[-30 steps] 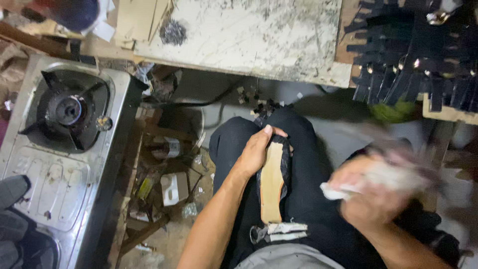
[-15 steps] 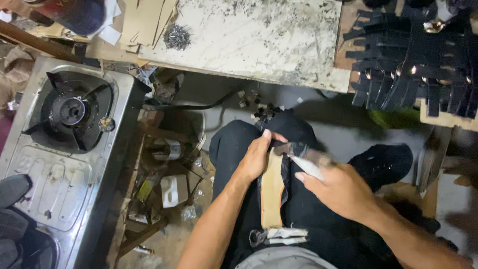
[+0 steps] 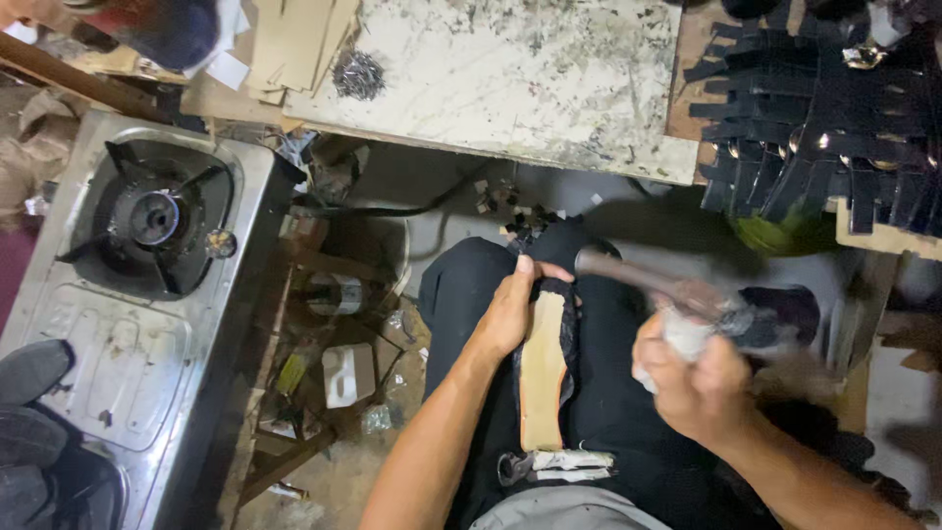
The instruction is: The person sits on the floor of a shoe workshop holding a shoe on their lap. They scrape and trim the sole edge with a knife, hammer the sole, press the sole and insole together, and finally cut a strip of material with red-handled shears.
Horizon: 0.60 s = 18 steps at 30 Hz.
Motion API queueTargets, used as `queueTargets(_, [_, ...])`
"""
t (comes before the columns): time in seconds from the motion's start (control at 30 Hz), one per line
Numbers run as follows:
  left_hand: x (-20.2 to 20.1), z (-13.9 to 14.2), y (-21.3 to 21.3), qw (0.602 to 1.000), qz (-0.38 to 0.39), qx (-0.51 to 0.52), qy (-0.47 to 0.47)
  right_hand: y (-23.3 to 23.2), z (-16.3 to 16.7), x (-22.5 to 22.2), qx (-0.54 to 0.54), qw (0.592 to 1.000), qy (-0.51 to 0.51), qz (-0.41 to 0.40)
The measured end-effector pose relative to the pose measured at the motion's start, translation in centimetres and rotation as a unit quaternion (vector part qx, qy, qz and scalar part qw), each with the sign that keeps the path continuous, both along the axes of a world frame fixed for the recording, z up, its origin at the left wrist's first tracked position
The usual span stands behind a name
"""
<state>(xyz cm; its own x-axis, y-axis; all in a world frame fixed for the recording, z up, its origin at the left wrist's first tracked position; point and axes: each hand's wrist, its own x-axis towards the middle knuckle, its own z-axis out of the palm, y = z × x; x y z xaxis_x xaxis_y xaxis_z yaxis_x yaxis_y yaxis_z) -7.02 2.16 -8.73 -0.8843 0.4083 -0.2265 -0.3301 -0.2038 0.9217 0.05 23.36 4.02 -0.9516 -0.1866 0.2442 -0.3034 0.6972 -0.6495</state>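
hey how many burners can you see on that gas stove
1. The single burner sits under a black pan support at the far end of the steel gas stove, left of the person's left hand. The stove's near end runs out of frame, so another may be hidden.

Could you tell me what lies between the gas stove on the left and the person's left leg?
In the head view, between the gas stove and the left leg lie wooden slats, a small white container and scattered clutter.
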Motion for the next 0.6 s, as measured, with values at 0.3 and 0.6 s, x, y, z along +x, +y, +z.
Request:
queueTargets(0.3, [-0.3,0.5,0.0,0.999,-0.020,0.019,-0.036,2.2,-1.8,3.7,-0.113,0.990,0.045,-0.070])
queueTargets(0.6, [0.2,0.2,0.6,1.000,-0.009,-0.028,0.005,1.6,-3.7,4.9,-0.279,0.951,-0.127,-0.035])
